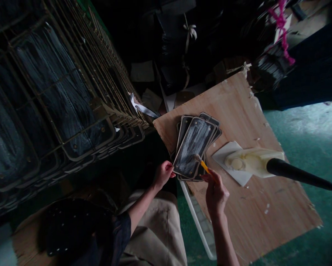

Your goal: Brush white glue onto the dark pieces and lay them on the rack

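Observation:
My right hand (pixel 217 192) is closed around a small brush with a yellow handle (pixel 204 166). The brush's tip rests on a dark rectangular plate (pixel 195 146) with rounded corners, a pale border and small round studs at its ends. Whitish streaks cover much of that plate's face. At its lower left corner, my left hand (pixel 164 173) pinches the edge. Beneath it, several similar plates (pixel 184 125) lie in an uneven, fanned stack on a wooden board (pixel 265 207).
A translucent bottle with a long black nozzle (pixel 290 170) stands on a white sheet (pixel 245 179) right of the stack. Racks of streaked plates (pixel 55 81) fill the left side. A white plastic bin (pixel 195 212) sits under the board. Tied dark bundles (pixel 171 44) stand behind.

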`<state>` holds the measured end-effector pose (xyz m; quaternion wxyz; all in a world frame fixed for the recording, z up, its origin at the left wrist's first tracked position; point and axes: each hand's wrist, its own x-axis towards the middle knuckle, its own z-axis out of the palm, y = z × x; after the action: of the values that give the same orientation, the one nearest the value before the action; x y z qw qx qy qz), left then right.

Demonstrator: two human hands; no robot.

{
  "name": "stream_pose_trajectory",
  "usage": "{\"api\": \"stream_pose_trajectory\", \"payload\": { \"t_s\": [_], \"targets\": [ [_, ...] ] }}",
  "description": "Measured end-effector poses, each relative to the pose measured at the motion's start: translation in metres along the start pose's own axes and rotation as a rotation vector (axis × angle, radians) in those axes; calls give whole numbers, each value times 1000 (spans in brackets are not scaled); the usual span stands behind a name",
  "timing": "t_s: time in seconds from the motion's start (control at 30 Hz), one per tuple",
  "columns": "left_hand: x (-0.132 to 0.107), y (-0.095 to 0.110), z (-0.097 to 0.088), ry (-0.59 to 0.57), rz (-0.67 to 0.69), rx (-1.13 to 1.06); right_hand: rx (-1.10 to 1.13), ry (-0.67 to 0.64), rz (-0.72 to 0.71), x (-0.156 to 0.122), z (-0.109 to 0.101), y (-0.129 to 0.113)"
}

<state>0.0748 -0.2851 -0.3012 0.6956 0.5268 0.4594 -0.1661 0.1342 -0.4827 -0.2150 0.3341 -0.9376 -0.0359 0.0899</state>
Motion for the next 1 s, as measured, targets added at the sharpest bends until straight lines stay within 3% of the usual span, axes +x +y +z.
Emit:
{"api": "stream_pose_trajectory", "payload": {
  "t_s": [0.1, 0.2, 0.4, 0.63, 0.77, 1.0],
  "targets": [
    [0, 0, -1, 5, -20, -10, 34, 20, -54, 22, 9, -11],
    [0, -2, -2, -4, -34, -31, 87, -73, -83, 23, 23, -22],
    [0, -5, -3, -13, -18, -85, 111, -210, -9, -24, 39, -32],
    [0, -7, -5, -31, -54, -129, 196, -317, 61, -60, 25, -32],
    [-1, -7, -5, -19, -52, -123, 154, -221, 108, -42, 13, -15],
    [-3, -1, -5, -68, -63, -80, 28, 59, -32, 28, 3, 6]
  ]
}}
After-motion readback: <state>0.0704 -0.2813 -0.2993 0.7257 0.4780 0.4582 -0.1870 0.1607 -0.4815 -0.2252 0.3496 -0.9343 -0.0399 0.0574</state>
